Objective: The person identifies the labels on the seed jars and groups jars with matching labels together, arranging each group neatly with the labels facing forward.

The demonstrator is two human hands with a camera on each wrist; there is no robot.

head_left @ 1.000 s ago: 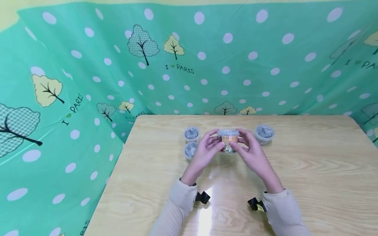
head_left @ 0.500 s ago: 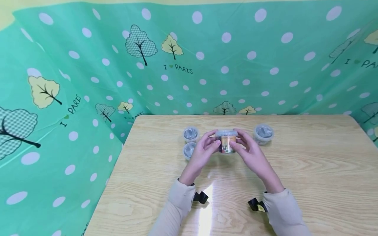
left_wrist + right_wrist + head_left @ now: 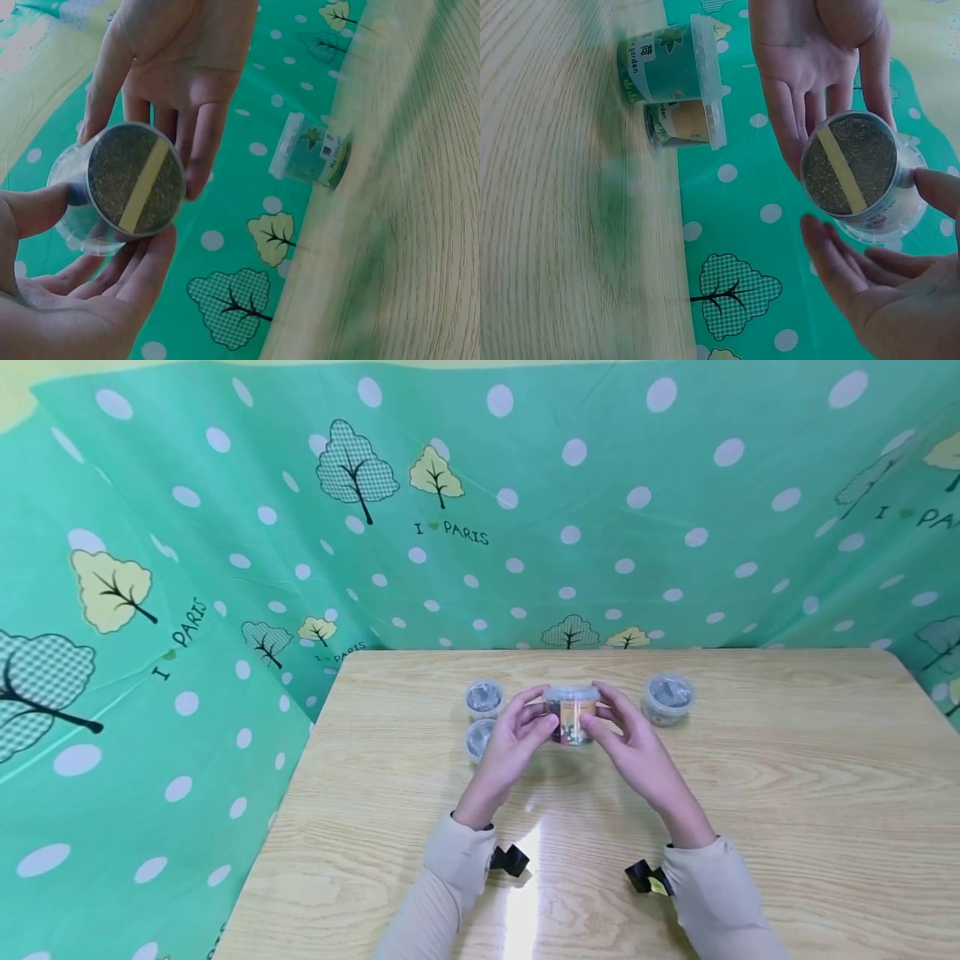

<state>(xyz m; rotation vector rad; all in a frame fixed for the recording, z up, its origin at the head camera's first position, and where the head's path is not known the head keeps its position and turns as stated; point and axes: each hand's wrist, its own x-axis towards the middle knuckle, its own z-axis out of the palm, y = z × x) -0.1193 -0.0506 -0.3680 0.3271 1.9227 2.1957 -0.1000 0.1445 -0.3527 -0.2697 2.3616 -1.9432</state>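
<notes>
A clear lidded plastic tub with a printed orange and dark label is held above the table between both hands. My left hand grips its left side, thumb on the front and fingers behind. My right hand holds the other side the same way. From below, the tub's base shows dark, soil-like grains and a pale yellow strip across it; the right wrist view shows that base too. Two similar tubs, a rear one and a nearer one, stand beside my left hand, which partly hides the nearer.
Another lidded tub stands to the right of my right hand; its label is green. The wooden table meets a green dotted cloth behind and at the left.
The held tub has turned a little, bringing a dark part of its label into view on the left. Both hands have shifted slightly left in the head view, still gripping it.
</notes>
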